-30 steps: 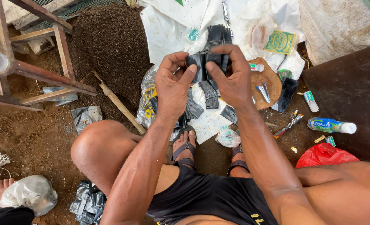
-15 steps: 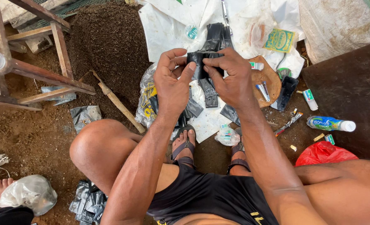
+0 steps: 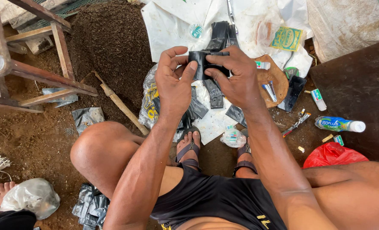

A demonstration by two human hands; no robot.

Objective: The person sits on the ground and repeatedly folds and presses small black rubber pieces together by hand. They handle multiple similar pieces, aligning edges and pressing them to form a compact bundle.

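Both hands are pinched onto the same black rubber strip (image 3: 206,64), held up over the ground. Left hand (image 3: 174,81) has its thumb pressed on the strip's left end, right hand (image 3: 236,79) clamps the right end, fingers wrapped over the top. Compared to a second ago the strip sits a bit higher and straighter between the two grips, so it looks pulled taut now. More black strips (image 3: 215,91) lie right below the grip on white sheeting (image 3: 172,25), a wooden board (image 3: 279,79) just right of it.
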